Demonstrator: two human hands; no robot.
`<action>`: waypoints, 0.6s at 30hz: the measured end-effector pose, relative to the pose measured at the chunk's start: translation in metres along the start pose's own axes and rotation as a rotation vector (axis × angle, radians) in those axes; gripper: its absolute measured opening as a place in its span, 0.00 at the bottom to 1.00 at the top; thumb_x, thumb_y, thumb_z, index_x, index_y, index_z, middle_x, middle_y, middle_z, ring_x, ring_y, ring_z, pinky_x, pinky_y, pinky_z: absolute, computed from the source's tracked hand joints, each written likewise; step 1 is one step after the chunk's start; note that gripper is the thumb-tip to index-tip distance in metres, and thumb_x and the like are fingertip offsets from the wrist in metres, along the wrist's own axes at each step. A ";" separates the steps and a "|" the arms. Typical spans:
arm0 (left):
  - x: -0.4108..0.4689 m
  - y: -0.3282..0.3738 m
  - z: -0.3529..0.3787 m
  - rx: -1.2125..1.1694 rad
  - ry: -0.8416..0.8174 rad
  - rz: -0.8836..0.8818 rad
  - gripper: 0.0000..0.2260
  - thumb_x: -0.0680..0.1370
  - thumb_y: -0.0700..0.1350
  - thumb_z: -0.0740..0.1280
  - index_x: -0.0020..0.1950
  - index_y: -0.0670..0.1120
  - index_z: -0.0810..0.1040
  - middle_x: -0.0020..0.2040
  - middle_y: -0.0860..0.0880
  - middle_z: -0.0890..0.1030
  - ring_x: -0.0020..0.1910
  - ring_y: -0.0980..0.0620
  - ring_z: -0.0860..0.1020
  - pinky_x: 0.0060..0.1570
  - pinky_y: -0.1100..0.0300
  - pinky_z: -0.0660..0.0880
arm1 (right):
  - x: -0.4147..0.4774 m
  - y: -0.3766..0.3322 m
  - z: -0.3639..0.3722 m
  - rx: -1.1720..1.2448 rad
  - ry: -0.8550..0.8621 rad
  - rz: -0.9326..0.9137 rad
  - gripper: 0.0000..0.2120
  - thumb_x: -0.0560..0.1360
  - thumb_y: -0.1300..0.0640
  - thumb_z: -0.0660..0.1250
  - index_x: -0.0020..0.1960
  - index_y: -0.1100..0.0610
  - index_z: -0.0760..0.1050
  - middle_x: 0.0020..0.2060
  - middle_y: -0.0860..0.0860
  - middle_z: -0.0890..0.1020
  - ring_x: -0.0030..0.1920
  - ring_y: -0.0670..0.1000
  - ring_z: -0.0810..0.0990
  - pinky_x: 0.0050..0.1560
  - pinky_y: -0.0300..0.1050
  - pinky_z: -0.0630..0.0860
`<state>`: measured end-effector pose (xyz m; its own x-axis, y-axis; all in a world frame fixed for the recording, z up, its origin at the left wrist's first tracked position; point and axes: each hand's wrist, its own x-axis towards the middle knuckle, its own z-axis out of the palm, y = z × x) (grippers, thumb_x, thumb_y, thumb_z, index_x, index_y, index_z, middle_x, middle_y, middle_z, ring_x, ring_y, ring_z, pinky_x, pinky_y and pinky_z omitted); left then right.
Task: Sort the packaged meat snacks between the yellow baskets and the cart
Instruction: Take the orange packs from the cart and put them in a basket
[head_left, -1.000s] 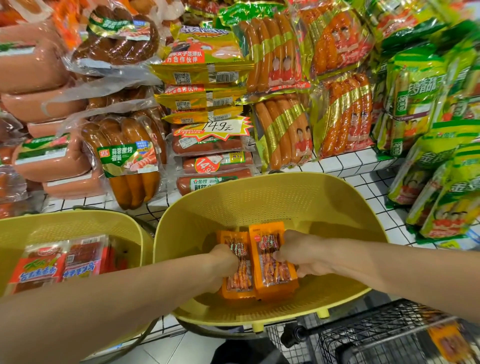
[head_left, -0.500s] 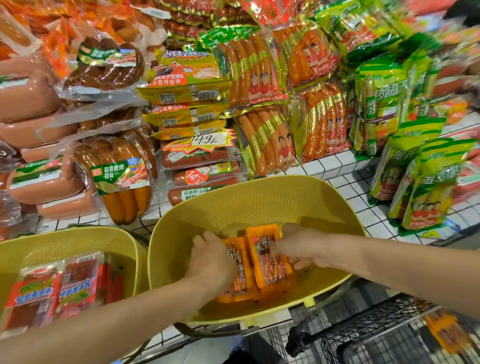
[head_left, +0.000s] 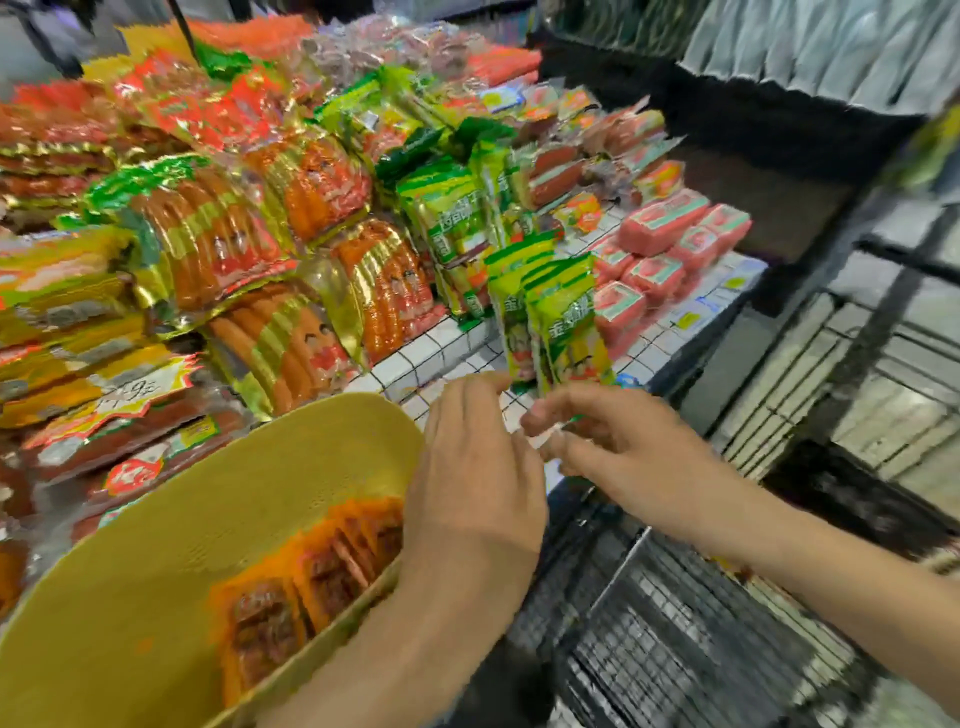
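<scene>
Head view, blurred. Left hand (head_left: 478, 467): fingers straight, close together, holding nothing, over the right rim of the yellow basket (head_left: 171, 519). Orange packs (head_left: 317, 566) lie in the basket, below-left of that hand. Right hand (head_left: 618, 447) just beside it, fingers loosely bent under the green packs (head_left: 563, 327); pinching or not, cannot tell. Cart (head_left: 675, 639) below the right forearm.

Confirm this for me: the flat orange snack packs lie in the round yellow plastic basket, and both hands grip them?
No. The head view shows the flat orange snack packs lying in the round yellow plastic basket, but the left hand and right hand are off them, beyond its rim.
</scene>
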<state>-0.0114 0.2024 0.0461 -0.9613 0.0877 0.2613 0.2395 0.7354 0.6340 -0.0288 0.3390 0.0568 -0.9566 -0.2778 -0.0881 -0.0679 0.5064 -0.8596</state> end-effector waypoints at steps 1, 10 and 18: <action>0.002 0.012 0.019 -0.005 -0.014 0.008 0.14 0.79 0.40 0.61 0.64 0.46 0.68 0.60 0.50 0.72 0.62 0.52 0.69 0.57 0.63 0.64 | -0.016 0.019 -0.020 0.000 0.088 0.029 0.10 0.77 0.63 0.63 0.47 0.48 0.77 0.46 0.44 0.82 0.47 0.42 0.81 0.52 0.47 0.77; 0.005 0.064 0.250 0.137 -0.438 0.258 0.13 0.76 0.37 0.63 0.61 0.41 0.74 0.56 0.44 0.78 0.56 0.47 0.77 0.55 0.58 0.72 | -0.120 0.252 -0.088 -0.212 0.503 0.484 0.11 0.78 0.66 0.60 0.59 0.58 0.75 0.56 0.54 0.77 0.57 0.52 0.76 0.54 0.38 0.68; 0.013 0.027 0.447 0.217 -0.899 0.138 0.17 0.81 0.49 0.53 0.66 0.45 0.71 0.65 0.43 0.75 0.60 0.46 0.76 0.60 0.55 0.75 | -0.115 0.435 -0.071 -0.142 0.484 0.762 0.15 0.79 0.63 0.57 0.65 0.60 0.70 0.59 0.56 0.74 0.58 0.53 0.72 0.53 0.36 0.62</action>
<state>-0.0783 0.5239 -0.2585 -0.6927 0.6036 -0.3946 0.4155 0.7813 0.4657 0.0312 0.6492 -0.2708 -0.7688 0.5296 -0.3583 0.6275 0.5170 -0.5822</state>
